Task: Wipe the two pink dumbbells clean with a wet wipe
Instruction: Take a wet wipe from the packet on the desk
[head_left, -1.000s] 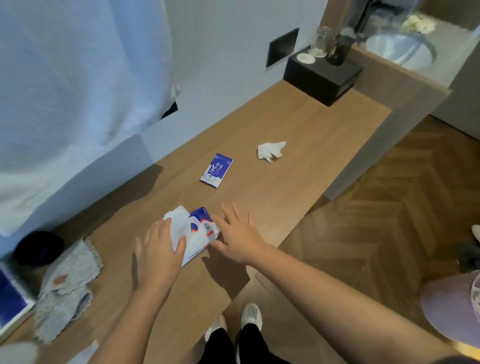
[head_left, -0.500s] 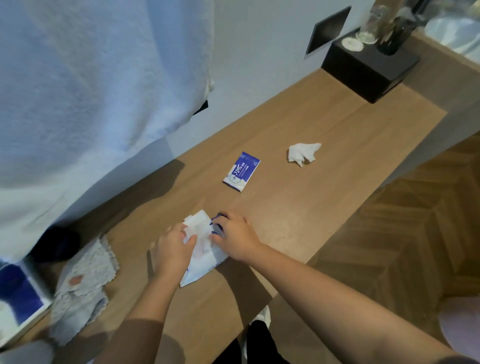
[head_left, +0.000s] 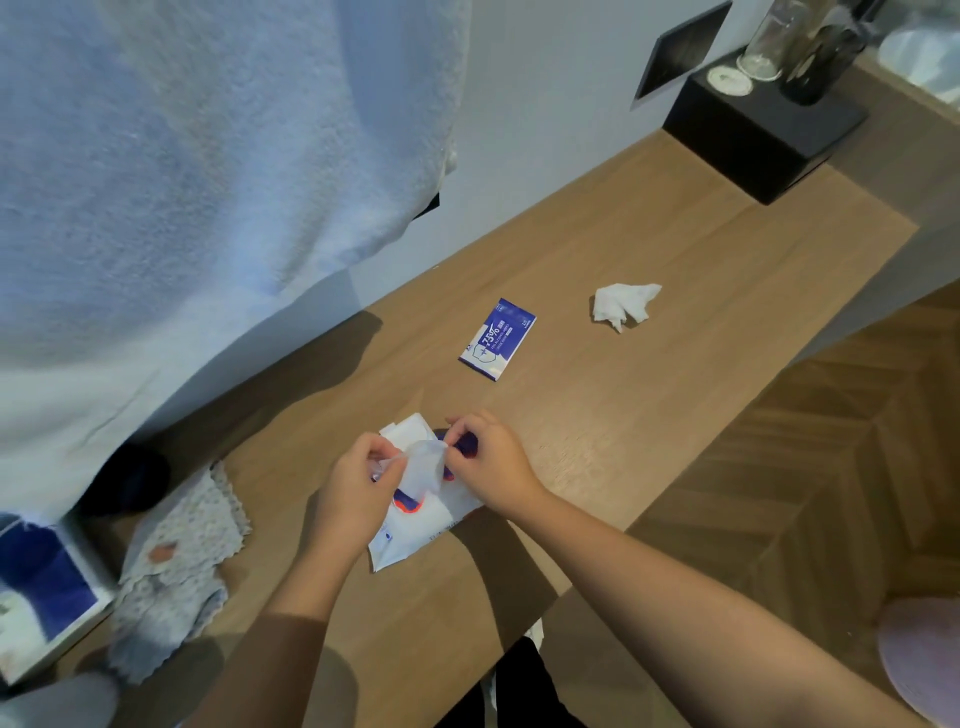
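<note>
A white wet-wipe pack (head_left: 415, 530) with blue and red print lies on the wooden counter (head_left: 649, 415) near its front edge. Both hands are over it. My left hand (head_left: 353, 483) and my right hand (head_left: 488, 462) each pinch a side of a thin white wipe (head_left: 423, 465) lifted just above the pack's opening. No pink dumbbell shows in the head view.
A small blue wipe sachet (head_left: 497, 339) and a crumpled white tissue (head_left: 623, 305) lie farther back. A black box (head_left: 763, 140) with glass bottles stands at the back right. A grey cloth (head_left: 176, 566) lies at left; a large white towel (head_left: 197, 156) hangs above.
My hands went from resting on the pack to pinching a wipe and lifting it out of the opening. The view shifted closer and to the left.
</note>
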